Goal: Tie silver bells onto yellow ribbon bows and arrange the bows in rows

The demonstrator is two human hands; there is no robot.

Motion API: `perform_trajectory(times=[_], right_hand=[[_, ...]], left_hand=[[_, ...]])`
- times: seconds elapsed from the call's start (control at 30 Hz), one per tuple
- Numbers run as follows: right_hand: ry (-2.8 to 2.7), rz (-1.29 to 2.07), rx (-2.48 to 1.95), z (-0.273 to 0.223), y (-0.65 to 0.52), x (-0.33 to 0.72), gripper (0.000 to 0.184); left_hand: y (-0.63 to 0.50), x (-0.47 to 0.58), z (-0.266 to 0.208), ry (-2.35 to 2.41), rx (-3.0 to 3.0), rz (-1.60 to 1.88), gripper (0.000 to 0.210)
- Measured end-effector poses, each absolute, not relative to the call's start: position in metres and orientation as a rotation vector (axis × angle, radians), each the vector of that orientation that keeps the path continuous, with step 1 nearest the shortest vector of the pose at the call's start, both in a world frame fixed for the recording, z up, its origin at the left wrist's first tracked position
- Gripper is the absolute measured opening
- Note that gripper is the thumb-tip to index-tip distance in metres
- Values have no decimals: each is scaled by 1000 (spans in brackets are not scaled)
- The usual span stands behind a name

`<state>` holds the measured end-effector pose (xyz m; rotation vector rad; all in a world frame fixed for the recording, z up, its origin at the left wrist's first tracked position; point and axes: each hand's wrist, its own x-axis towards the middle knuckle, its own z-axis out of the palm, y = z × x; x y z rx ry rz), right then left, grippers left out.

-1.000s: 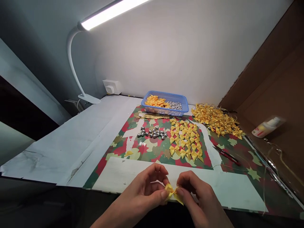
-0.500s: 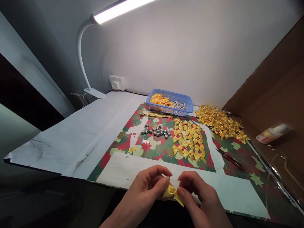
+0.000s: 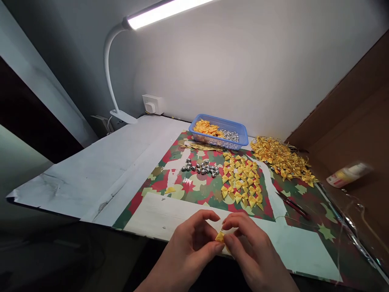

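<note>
A yellow ribbon bow [image 3: 220, 237] is pinched between both hands at the near edge of the table, and most of it is covered by the fingers. My left hand [image 3: 194, 241] grips its left side with the thumb in front. My right hand [image 3: 251, 247] pinches the right side between thumb and fingers. Just beyond, rows of yellow bows [image 3: 241, 182] lie on the patterned mat. Left of them sits a cluster of silver bells [image 3: 203, 167]. Behind the bells lies a bundle of thin gold ties [image 3: 202, 147].
At the back stands a blue basket [image 3: 244, 140] of yellow ribbon pieces and silver bells. A heap of yellow bows with ties [image 3: 278, 158] lies at the right. Dark-red tweezers or scissors [image 3: 293, 205] rest nearer. A bottle [image 3: 346, 175] is at far right, a lamp [image 3: 107, 73] at left.
Both hands have drawn closer together around the bow. Its tail and loop showed before; now only a small yellow part shows between the thumbs. The view has shifted slightly.
</note>
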<state>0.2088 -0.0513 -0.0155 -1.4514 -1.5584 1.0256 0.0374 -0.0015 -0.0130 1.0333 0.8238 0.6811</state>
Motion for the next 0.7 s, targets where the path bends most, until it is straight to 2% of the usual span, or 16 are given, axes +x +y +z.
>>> perform_trajectory(times=[0.3, 0.7], right_hand=[[-964, 1399, -1240, -24, -40, 190, 39], [-1070, 1390, -1259, -17, -36, 197, 38]], left_hand=[[-3, 38, -17, 807, 982, 672, 11], [0, 36, -10, 837, 975, 512, 31]])
